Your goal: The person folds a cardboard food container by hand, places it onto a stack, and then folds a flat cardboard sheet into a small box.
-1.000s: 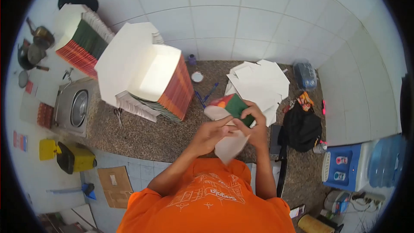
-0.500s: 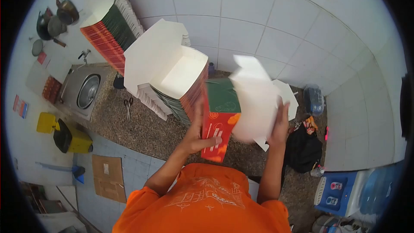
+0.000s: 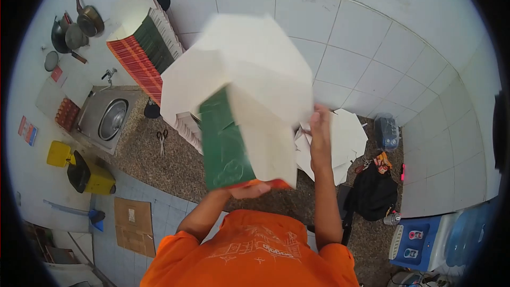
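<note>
A paperboard food box (image 3: 228, 138), green and red outside and white inside, is tilted up in front of me, its large white flap spread upward. My left hand (image 3: 251, 190) grips it from below, the fingers partly hidden by the box. My right hand (image 3: 320, 135) is upright at the flap's right edge, fingers stretched out with the tips right at the edge. Behind the box stands a nested stack of similar boxes (image 3: 183, 82), mostly covered by it. White flat box blanks (image 3: 345, 146) lie to the right of my right hand.
A taller nested stack of red and green boxes (image 3: 141, 48) leans at the back left. Scissors (image 3: 162, 142) lie on the granite counter (image 3: 141, 159), near the sink (image 3: 95, 114). At right are a black cloth bag (image 3: 374, 191) and a clear plastic container (image 3: 387, 132).
The box has moved left and tilted, bringing its green side and wide white flap into view in front of the nested stack. My right hand has shifted left and up with it.
</note>
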`<act>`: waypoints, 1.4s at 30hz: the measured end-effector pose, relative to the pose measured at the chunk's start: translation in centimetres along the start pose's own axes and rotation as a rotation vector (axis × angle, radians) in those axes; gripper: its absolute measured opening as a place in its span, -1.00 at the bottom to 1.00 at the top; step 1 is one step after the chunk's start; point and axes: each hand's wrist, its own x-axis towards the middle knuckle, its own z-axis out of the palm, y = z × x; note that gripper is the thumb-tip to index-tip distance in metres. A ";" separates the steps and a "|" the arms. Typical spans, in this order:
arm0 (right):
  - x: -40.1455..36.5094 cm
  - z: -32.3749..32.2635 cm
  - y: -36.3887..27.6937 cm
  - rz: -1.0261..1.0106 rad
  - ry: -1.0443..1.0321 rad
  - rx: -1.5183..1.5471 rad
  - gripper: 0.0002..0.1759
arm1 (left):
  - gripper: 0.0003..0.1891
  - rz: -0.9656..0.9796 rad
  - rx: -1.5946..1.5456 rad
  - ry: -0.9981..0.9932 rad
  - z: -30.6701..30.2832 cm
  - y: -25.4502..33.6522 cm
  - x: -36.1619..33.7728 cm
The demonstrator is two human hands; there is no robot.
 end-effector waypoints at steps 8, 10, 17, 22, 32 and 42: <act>8.0 10.0 -2.6 -0.125 -0.840 -0.188 -0.44 | -0.45 -0.275 0.730 0.259 -7.1 4.8 3.5; 11.8 12.9 -2.5 -0.293 -0.899 -0.468 -0.45 | -0.53 -0.322 0.970 0.300 -8.1 3.0 1.2; 14.4 19.7 -2.0 -0.433 -0.995 -1.227 -0.53 | -0.78 -0.181 1.035 0.519 -7.2 3.4 2.4; 13.7 20.1 -0.2 -0.510 -0.675 -1.107 -0.49 | -0.80 -0.208 1.121 0.532 -7.4 4.1 2.9; 8.3 15.3 -5.0 -0.466 -1.049 -0.428 -0.66 | -0.83 -0.164 1.292 0.531 -6.4 2.0 4.1; 4.0 12.4 -6.3 -0.572 -1.319 -0.761 -0.74 | -0.61 -0.299 1.277 0.561 -8.2 3.5 3.0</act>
